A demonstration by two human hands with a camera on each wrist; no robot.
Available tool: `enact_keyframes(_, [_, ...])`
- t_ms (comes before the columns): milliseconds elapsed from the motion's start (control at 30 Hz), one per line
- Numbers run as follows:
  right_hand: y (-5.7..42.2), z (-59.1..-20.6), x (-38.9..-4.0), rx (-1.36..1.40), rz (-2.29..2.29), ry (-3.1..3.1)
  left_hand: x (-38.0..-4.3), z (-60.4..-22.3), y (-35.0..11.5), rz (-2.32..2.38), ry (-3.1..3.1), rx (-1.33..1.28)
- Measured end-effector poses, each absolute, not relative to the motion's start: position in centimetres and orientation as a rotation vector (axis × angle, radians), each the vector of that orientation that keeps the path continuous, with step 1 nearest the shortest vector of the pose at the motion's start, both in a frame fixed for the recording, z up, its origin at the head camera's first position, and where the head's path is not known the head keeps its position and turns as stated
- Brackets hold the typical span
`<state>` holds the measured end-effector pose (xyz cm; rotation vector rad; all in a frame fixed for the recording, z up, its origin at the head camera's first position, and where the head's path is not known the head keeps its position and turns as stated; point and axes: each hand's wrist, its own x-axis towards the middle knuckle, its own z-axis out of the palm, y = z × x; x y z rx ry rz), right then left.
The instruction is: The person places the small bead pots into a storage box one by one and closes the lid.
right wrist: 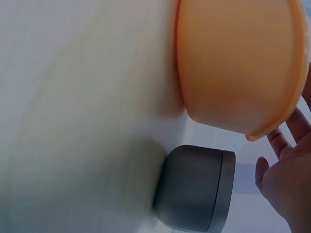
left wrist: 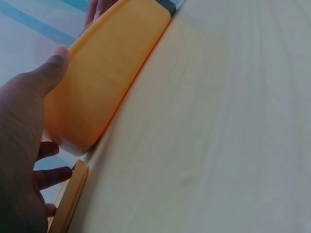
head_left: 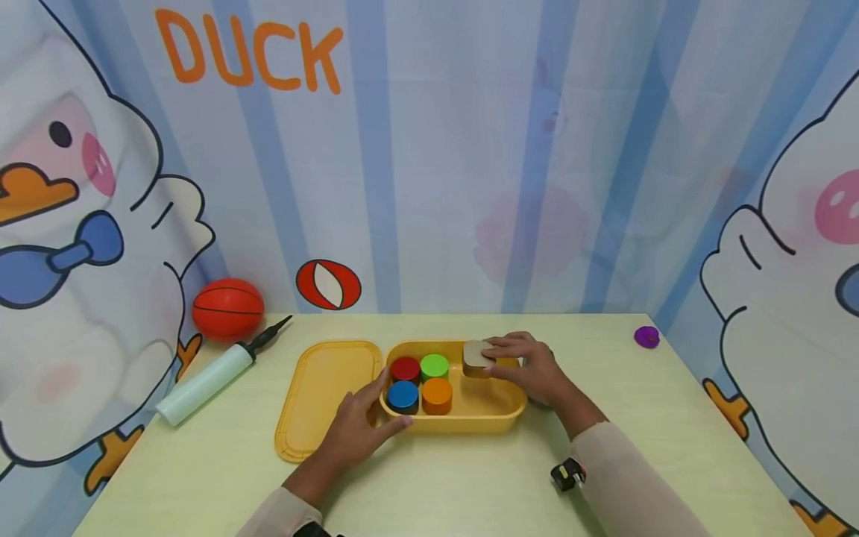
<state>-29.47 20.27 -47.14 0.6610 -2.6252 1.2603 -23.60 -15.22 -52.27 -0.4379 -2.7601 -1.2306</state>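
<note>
A yellow box stands with its long side toward me. In its left half are round pots with coloured tops: red, green, blue and orange. My right hand pinches a beige-topped, rounded-square piece between thumb and fingers, over the back right part of the box. My left hand spans the box's left front corner, its thumb at the front rim and its fingers spread along the left end. In the left wrist view the thumb meets the box wall.
A flat yellow lid lies left of the box, beside the left hand. A grey rounded container stands by the box's right end, mostly hidden by my right hand in the head view. Farther out are a pump, red ball and small purple thing.
</note>
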Motion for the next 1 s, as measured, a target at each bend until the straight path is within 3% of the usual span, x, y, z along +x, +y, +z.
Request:
enact_keyframes(267, [19.1,-47.4,-30.4,0.677,1.017,-2.741,-23.7,-52.3,-15.3,-1.229,-2.755,-0.443])
enact_keyframes(1000, [17.4,-47.5,-31.1,0.55,0.94,-2.866,-23.9,-52.6,-15.3,-1.229,-2.755,-0.452])
